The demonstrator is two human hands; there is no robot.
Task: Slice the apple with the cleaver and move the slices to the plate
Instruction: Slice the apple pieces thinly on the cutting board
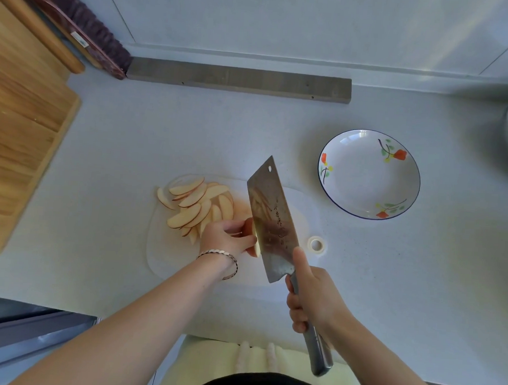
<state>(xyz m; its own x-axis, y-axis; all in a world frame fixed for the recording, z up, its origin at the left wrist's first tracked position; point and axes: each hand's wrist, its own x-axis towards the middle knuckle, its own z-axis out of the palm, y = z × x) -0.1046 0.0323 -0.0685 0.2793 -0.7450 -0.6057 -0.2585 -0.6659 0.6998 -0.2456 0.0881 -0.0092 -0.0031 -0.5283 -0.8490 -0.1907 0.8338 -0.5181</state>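
Sitting under the left hand (227, 238), apple (248, 227) touches cleaver (270, 222).

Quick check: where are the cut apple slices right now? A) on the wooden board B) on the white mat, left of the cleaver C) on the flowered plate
B: the slices lie heaped on the white mat left of the cleaver; the plate holds none.

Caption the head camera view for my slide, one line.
Left hand holds the apple piece against the cleaver gripped by the right hand; cut slices lie on the board, plate empty.
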